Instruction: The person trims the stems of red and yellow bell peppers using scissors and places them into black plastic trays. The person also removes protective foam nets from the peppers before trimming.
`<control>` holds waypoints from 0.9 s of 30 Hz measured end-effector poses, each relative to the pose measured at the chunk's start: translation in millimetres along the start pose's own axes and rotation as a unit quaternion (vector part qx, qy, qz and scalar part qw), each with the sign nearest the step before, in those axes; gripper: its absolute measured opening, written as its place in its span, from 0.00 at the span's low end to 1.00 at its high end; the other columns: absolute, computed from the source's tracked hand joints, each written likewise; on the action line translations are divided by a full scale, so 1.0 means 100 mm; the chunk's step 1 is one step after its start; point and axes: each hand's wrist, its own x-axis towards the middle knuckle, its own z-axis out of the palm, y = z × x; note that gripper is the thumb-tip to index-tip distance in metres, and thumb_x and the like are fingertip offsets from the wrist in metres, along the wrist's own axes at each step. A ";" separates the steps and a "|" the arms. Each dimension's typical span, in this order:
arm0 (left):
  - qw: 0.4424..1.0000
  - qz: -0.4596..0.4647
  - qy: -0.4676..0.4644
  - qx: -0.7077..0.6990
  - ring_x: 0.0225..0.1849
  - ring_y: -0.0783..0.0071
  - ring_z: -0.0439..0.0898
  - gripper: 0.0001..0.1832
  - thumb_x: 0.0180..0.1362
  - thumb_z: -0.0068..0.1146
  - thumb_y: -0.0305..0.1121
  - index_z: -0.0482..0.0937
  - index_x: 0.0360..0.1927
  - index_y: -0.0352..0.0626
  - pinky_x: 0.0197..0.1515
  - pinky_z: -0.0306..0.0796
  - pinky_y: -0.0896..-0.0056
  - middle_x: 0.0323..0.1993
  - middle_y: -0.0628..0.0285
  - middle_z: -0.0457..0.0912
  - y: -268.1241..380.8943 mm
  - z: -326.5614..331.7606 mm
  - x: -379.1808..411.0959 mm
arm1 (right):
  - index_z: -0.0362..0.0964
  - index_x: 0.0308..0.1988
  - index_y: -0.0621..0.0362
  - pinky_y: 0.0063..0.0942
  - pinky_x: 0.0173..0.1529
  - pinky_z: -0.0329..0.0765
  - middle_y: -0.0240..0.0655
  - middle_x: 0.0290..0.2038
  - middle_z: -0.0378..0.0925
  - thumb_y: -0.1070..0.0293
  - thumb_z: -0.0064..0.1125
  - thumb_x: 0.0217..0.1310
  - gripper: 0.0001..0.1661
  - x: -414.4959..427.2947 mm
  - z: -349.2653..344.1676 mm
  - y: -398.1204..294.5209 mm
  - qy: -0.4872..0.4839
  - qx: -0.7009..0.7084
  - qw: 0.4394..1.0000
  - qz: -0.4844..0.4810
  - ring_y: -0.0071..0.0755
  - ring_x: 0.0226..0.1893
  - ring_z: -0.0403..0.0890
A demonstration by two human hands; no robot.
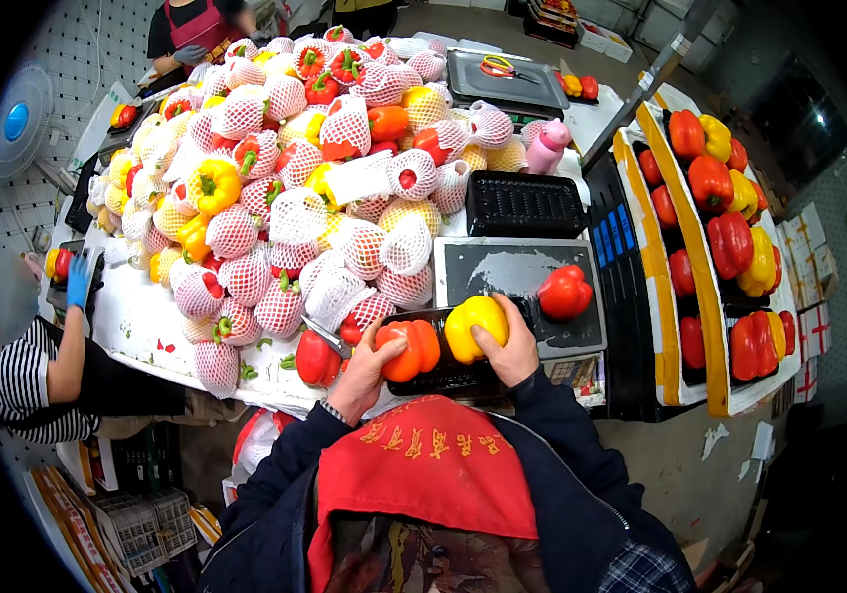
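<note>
My left hand [364, 374] holds an orange-red bell pepper [414, 351] over the left part of a black plastic tray [434, 382]. Over the same tray, my right hand [514, 348] grips a yellow bell pepper [477, 329]. A loose red bell pepper [564, 293] lies on the dark plate of a scale [490, 259] just beyond my right hand. To the left of my left hand are another red pepper [317, 359] and a metal blade [326, 335], partly hidden among the netted peppers.
A large heap of peppers in white foam nets [234, 231] covers the left and middle. Stacked black trays [526, 203] and a pink bottle [548, 147] stand behind the scale. Foam boxes [712, 326] of packed peppers lean at right. A co-worker's blue-gloved hand [77, 282] is at far left; another person [190, 33] stands behind.
</note>
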 end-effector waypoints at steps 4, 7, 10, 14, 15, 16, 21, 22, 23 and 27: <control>0.998 -0.002 -0.030 -0.050 0.60 0.68 0.75 0.44 0.58 0.66 0.34 0.52 0.73 0.36 0.64 0.69 0.64 0.61 0.54 0.72 -0.06 -0.06 0.02 | 0.57 0.67 0.64 0.39 0.64 0.68 0.55 0.59 0.70 0.48 0.63 0.62 0.45 -0.10 0.08 -0.07 0.029 -0.059 0.998 -0.021 0.56 0.59 0.73; 0.997 -0.003 -0.039 -0.062 0.58 0.69 0.76 0.38 0.59 0.65 0.33 0.59 0.69 0.37 0.63 0.70 0.65 0.58 0.57 0.74 -0.01 -0.03 0.00 | 0.55 0.68 0.65 0.41 0.64 0.68 0.56 0.59 0.68 0.49 0.66 0.60 0.48 -0.21 0.10 -0.12 -0.013 -0.065 0.997 -0.049 0.59 0.59 0.71; 0.996 -0.011 -0.036 -0.087 0.57 0.70 0.77 0.28 0.59 0.64 0.33 0.69 0.61 0.40 0.62 0.70 0.65 0.54 0.60 0.78 -0.01 -0.03 -0.01 | 0.57 0.68 0.64 0.40 0.63 0.69 0.55 0.59 0.68 0.51 0.68 0.58 0.48 -0.21 -0.04 -0.14 -0.063 -0.050 0.996 -0.034 0.57 0.58 0.72; 0.986 -0.062 -0.039 -0.147 0.57 0.67 0.77 0.27 0.60 0.63 0.35 0.69 0.61 0.42 0.63 0.70 0.63 0.55 0.60 0.77 -0.01 0.01 -0.03 | 0.58 0.68 0.63 0.38 0.63 0.69 0.54 0.60 0.68 0.54 0.69 0.56 0.47 -0.29 -0.03 -0.26 -0.040 -0.033 0.998 -0.042 0.53 0.60 0.73; 0.986 -0.055 -0.041 -0.150 0.57 0.67 0.77 0.27 0.60 0.63 0.35 0.70 0.61 0.42 0.63 0.70 0.63 0.55 0.60 0.77 -0.01 0.02 -0.04 | 0.58 0.67 0.63 0.38 0.63 0.69 0.53 0.60 0.68 0.54 0.69 0.56 0.47 -0.31 -0.02 -0.25 -0.035 -0.028 0.998 -0.040 0.52 0.59 0.73; 0.986 -0.047 -0.043 -0.153 0.58 0.67 0.77 0.26 0.60 0.63 0.35 0.70 0.61 0.42 0.63 0.70 0.63 0.55 0.60 0.77 -0.01 0.04 -0.04 | 0.59 0.67 0.63 0.38 0.63 0.70 0.53 0.60 0.69 0.55 0.69 0.56 0.46 -0.32 -0.01 -0.25 -0.025 -0.027 0.998 -0.044 0.52 0.59 0.73; 0.997 -0.007 -0.071 -0.032 0.61 0.68 0.74 0.40 0.61 0.62 0.34 0.54 0.73 0.40 0.66 0.67 0.63 0.62 0.55 0.70 0.00 0.03 0.04 | 0.59 0.66 0.64 0.36 0.62 0.70 0.53 0.57 0.72 0.59 0.64 0.61 0.40 -0.30 0.05 -0.01 0.010 -0.015 1.000 -0.026 0.51 0.57 0.76; 0.996 -0.015 -0.084 -0.028 0.62 0.68 0.72 0.48 0.61 0.63 0.36 0.44 0.76 0.39 0.66 0.66 0.64 0.64 0.53 0.67 -0.02 0.00 0.10 | 0.58 0.66 0.64 0.36 0.62 0.70 0.53 0.58 0.72 0.59 0.63 0.61 0.40 -0.30 0.03 0.00 0.006 -0.010 1.000 -0.020 0.51 0.57 0.76; 0.997 -0.008 -0.071 -0.008 0.61 0.68 0.72 0.49 0.61 0.64 0.36 0.44 0.76 0.39 0.66 0.66 0.65 0.64 0.53 0.67 -0.04 -0.01 0.12 | 0.58 0.66 0.64 0.36 0.62 0.70 0.54 0.58 0.72 0.58 0.63 0.62 0.40 -0.30 0.02 -0.01 0.002 -0.006 1.000 -0.014 0.51 0.57 0.76; 0.998 -0.002 -0.021 0.060 0.60 0.68 0.73 0.51 0.60 0.66 0.39 0.44 0.76 0.38 0.64 0.67 0.67 0.63 0.54 0.68 0.02 0.14 0.06 | 0.58 0.67 0.64 0.36 0.63 0.70 0.54 0.59 0.71 0.55 0.63 0.62 0.41 -0.32 0.02 -0.04 0.005 -0.008 1.000 -0.012 0.51 0.58 0.75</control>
